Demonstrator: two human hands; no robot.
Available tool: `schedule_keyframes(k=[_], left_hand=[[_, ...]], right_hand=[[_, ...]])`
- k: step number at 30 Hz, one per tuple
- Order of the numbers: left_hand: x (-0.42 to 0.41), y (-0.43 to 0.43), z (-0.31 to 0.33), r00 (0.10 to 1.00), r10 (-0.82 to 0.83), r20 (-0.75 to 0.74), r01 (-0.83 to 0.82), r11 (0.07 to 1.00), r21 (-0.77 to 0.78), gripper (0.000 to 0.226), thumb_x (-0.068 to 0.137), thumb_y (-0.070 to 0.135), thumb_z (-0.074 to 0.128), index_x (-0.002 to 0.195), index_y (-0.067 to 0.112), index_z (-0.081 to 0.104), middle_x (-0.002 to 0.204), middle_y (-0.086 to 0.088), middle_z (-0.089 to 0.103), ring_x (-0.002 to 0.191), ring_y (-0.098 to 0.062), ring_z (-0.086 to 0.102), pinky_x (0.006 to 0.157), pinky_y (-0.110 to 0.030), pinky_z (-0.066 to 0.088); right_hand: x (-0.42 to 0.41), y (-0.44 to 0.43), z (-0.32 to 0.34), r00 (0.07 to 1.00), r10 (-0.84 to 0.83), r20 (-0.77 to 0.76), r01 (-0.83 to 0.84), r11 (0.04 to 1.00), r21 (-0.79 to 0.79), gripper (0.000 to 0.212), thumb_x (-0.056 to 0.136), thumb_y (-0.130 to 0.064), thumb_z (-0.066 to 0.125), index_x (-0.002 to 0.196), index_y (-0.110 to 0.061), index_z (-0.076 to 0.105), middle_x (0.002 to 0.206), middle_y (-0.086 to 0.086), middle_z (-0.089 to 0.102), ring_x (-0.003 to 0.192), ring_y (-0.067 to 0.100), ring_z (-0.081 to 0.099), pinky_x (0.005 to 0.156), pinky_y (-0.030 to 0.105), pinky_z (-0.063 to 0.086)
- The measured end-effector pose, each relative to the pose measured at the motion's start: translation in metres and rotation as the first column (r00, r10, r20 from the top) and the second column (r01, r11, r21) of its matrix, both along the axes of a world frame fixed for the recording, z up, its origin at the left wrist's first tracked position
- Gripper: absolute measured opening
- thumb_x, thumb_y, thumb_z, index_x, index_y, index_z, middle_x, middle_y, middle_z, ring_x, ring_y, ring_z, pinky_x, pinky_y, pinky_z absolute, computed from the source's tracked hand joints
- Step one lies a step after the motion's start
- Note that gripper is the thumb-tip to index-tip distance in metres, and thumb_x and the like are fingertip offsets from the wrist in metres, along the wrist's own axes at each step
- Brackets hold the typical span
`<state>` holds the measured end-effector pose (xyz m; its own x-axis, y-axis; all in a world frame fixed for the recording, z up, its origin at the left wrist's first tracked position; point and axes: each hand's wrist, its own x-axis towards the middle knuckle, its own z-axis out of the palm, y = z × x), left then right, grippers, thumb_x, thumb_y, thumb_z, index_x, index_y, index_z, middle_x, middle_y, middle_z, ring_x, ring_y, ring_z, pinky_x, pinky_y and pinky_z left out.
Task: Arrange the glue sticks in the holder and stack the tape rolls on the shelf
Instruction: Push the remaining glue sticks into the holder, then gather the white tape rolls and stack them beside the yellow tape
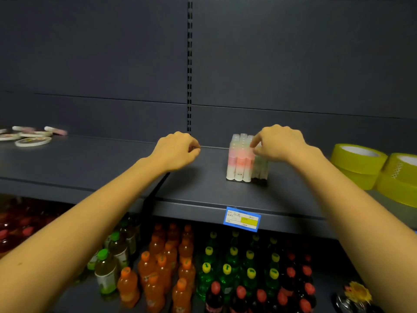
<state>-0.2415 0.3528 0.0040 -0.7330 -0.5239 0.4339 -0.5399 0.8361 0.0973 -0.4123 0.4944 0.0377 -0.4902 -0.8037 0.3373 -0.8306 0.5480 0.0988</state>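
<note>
- Head view looked down on a dark grey shelf (90,163) whose front edge ran across the frame, with a blue price tag (242,219) fixed to it below the holder.
- At the far left rear, flat white tape rolls (33,141) and a few pink-and-white sticks (56,131) lay loose and blurred. Wide open shelf stretched from them to the left hand (178,150).
- That hand was near the middle of the shelf, fingers curled under. Whether it held anything could not be told.
- Open shelf lay between the two hands, and just right of that gap the glue sticks (239,163) stood upright, packed as a block in a clear holder (259,180).
- Over the block's top right corner sat the right hand (279,143), thumb and forefinger pinching at a cap there.
- Near the right edge stood yellow tape rolls (358,163), two stacked and another stack just beside them, apart from the holder.
- Behind rose a grey back panel (90,64) with a slotted upright (189,64). Rows of drink bottles (158,267) filled the level below.
</note>
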Motion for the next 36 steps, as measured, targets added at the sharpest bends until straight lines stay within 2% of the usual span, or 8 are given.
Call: schedule_keyframes(k=[2,5,8,13,19,23,29,36], left_hand=[[0.015,-0.006,0.0,0.999,0.038,0.004,-0.038,0.999,-0.012,0.03,0.096,0.028,0.046,0.116,0.017,0.066,0.112,-0.003,0.068,0.096,-0.026,0.063,0.075,-0.031,0.047],[0.04,-0.016,0.0,0.995,0.094,0.017,-0.094,0.996,-0.011,0.03,0.096,0.029,0.046,0.112,0.015,0.067,0.107,-0.005,0.069,0.092,-0.026,0.063,0.075,-0.032,0.048],[0.072,-0.03,0.0,0.989,0.146,0.03,-0.146,0.989,0.002,0.031,0.096,0.031,0.047,0.111,0.014,0.068,0.106,-0.005,0.07,0.091,-0.024,0.064,0.077,-0.033,0.051],[0.145,-0.066,-0.004,0.965,0.258,0.043,-0.259,0.966,0.014,0.031,0.095,0.034,0.048,0.11,0.015,0.068,0.107,-0.004,0.069,0.092,-0.023,0.064,0.072,-0.03,0.047],[0.25,-0.12,-0.01,0.915,0.387,0.115,-0.391,0.92,0.019,0.031,0.094,0.037,0.048,0.109,0.018,0.068,0.111,-0.003,0.067,0.099,-0.025,0.062,0.073,-0.033,0.047],[0.32,-0.157,-0.01,0.882,0.449,0.144,-0.455,0.89,0.009,0.029,0.094,0.039,0.049,0.104,0.02,0.069,0.11,-0.004,0.068,0.101,-0.027,0.061,0.076,-0.035,0.047],[0.42,-0.207,-0.014,0.853,0.502,0.146,-0.508,0.861,0.011,0.031,0.093,0.04,0.049,0.107,0.021,0.069,0.111,-0.003,0.068,0.102,-0.026,0.061,0.082,-0.039,0.051],[0.489,-0.26,-0.022,0.822,0.553,0.138,-0.562,0.826,0.04,0.032,0.092,0.042,0.049,0.102,0.019,0.07,0.105,-0.005,0.069,0.096,-0.026,0.063,0.079,-0.038,0.052]], right_hand=[[0.012,-0.007,0.004,0.996,0.026,-0.08,-0.031,0.998,-0.061,0.032,0.093,-0.027,0.048,0.122,-0.024,0.06,0.124,0.005,0.06,0.108,0.032,0.058,0.073,0.032,0.036],[0.039,-0.024,0.0,0.988,0.145,-0.047,-0.15,0.98,-0.129,0.031,0.094,-0.033,0.049,0.122,-0.025,0.058,0.123,0.003,0.06,0.109,0.03,0.057,0.074,0.032,0.037],[0.069,-0.051,-0.006,0.97,0.244,-0.014,-0.244,0.966,-0.087,0.028,0.092,-0.035,0.051,0.118,-0.027,0.06,0.122,0.002,0.062,0.11,0.03,0.058,0.079,0.033,0.041],[0.126,-0.108,-0.016,0.925,0.379,0.026,-0.378,0.925,-0.043,0.027,0.094,-0.035,0.05,0.118,-0.026,0.06,0.117,-0.001,0.064,0.105,0.025,0.06,0.074,0.03,0.04],[0.219,-0.187,-0.031,0.86,0.505,0.076,-0.506,0.863,-0.008,0.027,0.094,-0.037,0.05,0.116,-0.026,0.06,0.117,-0.002,0.063,0.105,0.023,0.06,0.075,0.031,0.042],[0.282,-0.235,-0.03,0.831,0.548,0.089,-0.548,0.836,-0.031,0.026,0.094,-0.037,0.049,0.115,-0.026,0.06,0.118,-0.001,0.063,0.105,0.024,0.06,0.076,0.032,0.042],[0.375,-0.299,-0.038,0.801,0.584,0.131,-0.584,0.811,-0.048,0.024,0.093,-0.037,0.05,0.112,-0.028,0.062,0.118,-0.002,0.062,0.106,0.024,0.059,0.077,0.032,0.042],[0.441,-0.361,-0.038,0.801,0.583,0.137,-0.588,0.809,-0.01,0.022,0.093,-0.038,0.05,0.109,-0.029,0.064,0.12,0.0,0.061,0.109,0.025,0.057,0.077,0.032,0.04]])
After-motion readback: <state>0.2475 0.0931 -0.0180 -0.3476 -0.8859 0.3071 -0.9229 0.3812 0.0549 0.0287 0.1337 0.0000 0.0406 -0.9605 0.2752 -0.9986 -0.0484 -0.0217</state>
